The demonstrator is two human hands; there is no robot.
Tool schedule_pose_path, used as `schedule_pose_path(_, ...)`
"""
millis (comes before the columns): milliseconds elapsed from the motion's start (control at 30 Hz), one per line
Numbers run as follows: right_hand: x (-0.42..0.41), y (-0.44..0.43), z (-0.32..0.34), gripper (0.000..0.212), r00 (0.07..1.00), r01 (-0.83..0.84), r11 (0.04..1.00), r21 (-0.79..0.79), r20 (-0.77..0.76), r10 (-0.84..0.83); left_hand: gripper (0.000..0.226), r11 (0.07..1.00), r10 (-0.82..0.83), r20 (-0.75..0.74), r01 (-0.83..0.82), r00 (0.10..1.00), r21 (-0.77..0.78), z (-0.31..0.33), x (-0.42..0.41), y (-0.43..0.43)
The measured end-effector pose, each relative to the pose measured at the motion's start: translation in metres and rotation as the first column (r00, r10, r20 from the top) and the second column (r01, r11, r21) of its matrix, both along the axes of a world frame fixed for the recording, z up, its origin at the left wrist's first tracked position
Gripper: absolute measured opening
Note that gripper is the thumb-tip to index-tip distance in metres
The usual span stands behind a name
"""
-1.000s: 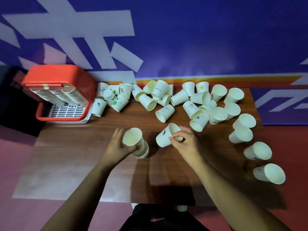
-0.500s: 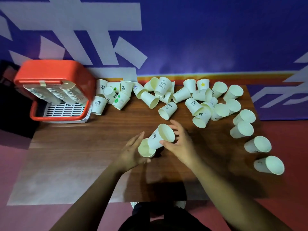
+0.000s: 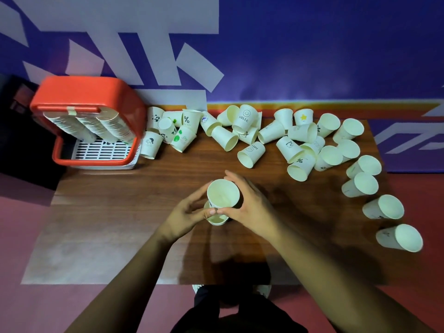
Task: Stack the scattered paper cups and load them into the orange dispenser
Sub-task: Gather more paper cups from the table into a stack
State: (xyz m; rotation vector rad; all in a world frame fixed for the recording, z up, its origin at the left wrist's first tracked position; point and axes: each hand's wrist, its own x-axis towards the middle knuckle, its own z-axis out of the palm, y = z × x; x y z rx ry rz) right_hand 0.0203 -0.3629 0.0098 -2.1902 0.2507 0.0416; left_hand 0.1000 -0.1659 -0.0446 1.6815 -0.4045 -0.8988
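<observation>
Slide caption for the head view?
Stacking: left hand steadies the stack, right hand seats a paper cup; scattered cups, orange dispenser beyond.

Round-cornered plastic dispenser (image 3: 96,92): orange-red. Slotted plastic tray (image 3: 103,150) beneath: white.
Wooden table top (image 3: 120,200): dark brown grain.
Scattered paper cups (image 3: 360,186): cream-white, mostly black prints.
- HELLO smiley cup (image 3: 245,118)
- percent-sign cup (image 3: 189,120)
- panda cup (image 3: 155,118)
- star cup (image 3: 303,117): yellow
- blotched cup (image 3: 182,138): green

Nested paper cups (image 3: 223,195): cream, blue mark.
Painted wall (image 3: 312,44): violet-blue, white angular shapes.
</observation>
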Motion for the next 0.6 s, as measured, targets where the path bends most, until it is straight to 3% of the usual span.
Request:
schedule_pose_path(167, -0.004, -0.006, -0.007, 0.086, 0.996, 0.085, 0.996, 0.032, -0.017, -0.085, 0.087, 0.999, 0.045, -0.049, -0.045, 0.998, 0.005, -0.003, -0.003, 0.008)
schedule_pose_path(267, -0.005, -0.009, -0.008, 0.086, 0.998, 0.042, 0.998, 0.055, -0.059, -0.039, 0.096, 0.998, 0.064, -0.088, -0.063, 0.994, 0.021, -0.001, -0.005, 0.008)
schedule_pose_path(400, 0.001, -0.006, -0.006, 0.087, 0.999, -0.010, 0.997, 0.078, -0.051, 0.014, 0.083, 0.998, 0.067, -0.070, -0.067, 0.995, 0.010, 0.007, -0.010, 0.002)
schedule_pose_path(600, 0.004, -0.004, -0.017, 0.089, 0.991, -0.084, 0.996, 0.041, -0.098, 0.087, 0.092, 0.997, 0.077, -0.164, -0.071, 0.983, 0.044, -0.005, -0.002, 0.015)
